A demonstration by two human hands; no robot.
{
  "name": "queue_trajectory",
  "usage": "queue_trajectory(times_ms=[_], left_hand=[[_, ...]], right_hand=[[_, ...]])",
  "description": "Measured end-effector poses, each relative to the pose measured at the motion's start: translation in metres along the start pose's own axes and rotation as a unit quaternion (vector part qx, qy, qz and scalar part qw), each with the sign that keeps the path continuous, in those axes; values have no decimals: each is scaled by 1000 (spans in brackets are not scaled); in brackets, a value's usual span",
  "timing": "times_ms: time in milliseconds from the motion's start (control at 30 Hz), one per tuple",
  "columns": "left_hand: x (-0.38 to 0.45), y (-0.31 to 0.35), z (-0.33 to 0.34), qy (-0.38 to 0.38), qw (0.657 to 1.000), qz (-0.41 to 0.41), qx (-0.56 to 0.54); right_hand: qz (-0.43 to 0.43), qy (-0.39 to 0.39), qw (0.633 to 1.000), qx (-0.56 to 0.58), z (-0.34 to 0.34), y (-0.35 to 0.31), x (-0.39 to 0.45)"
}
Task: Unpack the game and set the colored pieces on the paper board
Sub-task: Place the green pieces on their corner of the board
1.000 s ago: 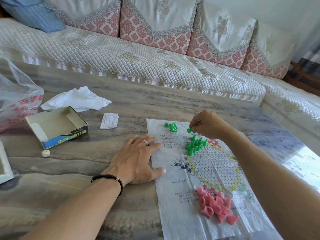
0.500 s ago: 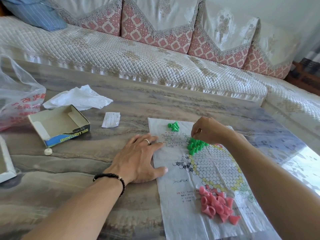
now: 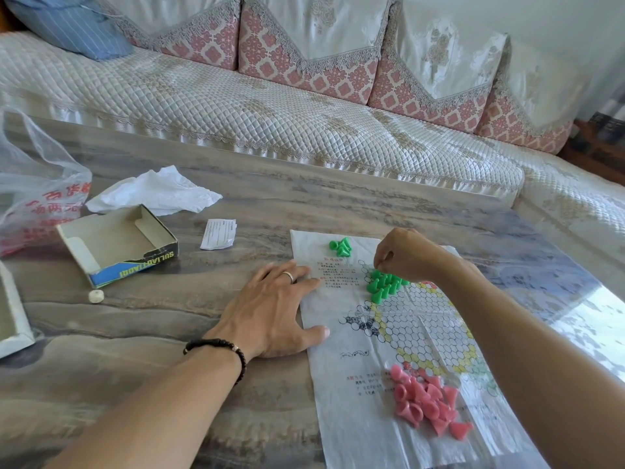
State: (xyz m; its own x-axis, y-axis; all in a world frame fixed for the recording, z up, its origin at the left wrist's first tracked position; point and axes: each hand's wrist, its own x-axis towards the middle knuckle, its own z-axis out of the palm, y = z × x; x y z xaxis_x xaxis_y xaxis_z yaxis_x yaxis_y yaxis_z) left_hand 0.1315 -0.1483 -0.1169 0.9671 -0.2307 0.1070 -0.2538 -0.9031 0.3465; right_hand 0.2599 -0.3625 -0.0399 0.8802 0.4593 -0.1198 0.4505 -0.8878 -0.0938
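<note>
The paper board (image 3: 399, 333) lies flat on the table, printed with a hexagon grid. My left hand (image 3: 270, 313) rests palm down, fingers spread, pressing the board's left edge. My right hand (image 3: 404, 255) hovers over the board's far corner with fingertips pinched right above a cluster of upright green pieces (image 3: 384, 284); whether a piece is between the fingertips cannot be seen. A few loose green pieces (image 3: 341, 247) lie near the board's far edge. A heap of pink pieces (image 3: 426, 402) lies on the near part of the board.
An open game box (image 3: 118, 245) sits left of the board, with a small white disc (image 3: 96, 296) beside it. A folded leaflet (image 3: 218, 233), crumpled white tissue (image 3: 152, 192) and a plastic bag (image 3: 30, 194) lie further left. A sofa (image 3: 270, 123) runs behind the table.
My right hand came down from near the loose green pieces to the standing green cluster, fingertips now pinched just over it. My left hand stayed on the board's edge.
</note>
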Motion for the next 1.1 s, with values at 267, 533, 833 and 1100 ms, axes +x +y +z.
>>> queue_trajectory(times_ms=[267, 533, 833, 1100], left_hand=[[-1, 0, -2, -2, 1000, -2, 0], [-1, 0, -1, -3, 1000, -1, -5], [-1, 0, 0, -4, 1000, 0, 0], [-1, 1, -1, -1, 1000, -2, 2]], right_hand=[[-26, 62, 997, 41, 2, -14, 10], [-23, 81, 996, 40, 23, -33, 34], [-40, 98, 991, 77, 18, -25, 24], [-11, 91, 994, 66, -7, -14, 11]])
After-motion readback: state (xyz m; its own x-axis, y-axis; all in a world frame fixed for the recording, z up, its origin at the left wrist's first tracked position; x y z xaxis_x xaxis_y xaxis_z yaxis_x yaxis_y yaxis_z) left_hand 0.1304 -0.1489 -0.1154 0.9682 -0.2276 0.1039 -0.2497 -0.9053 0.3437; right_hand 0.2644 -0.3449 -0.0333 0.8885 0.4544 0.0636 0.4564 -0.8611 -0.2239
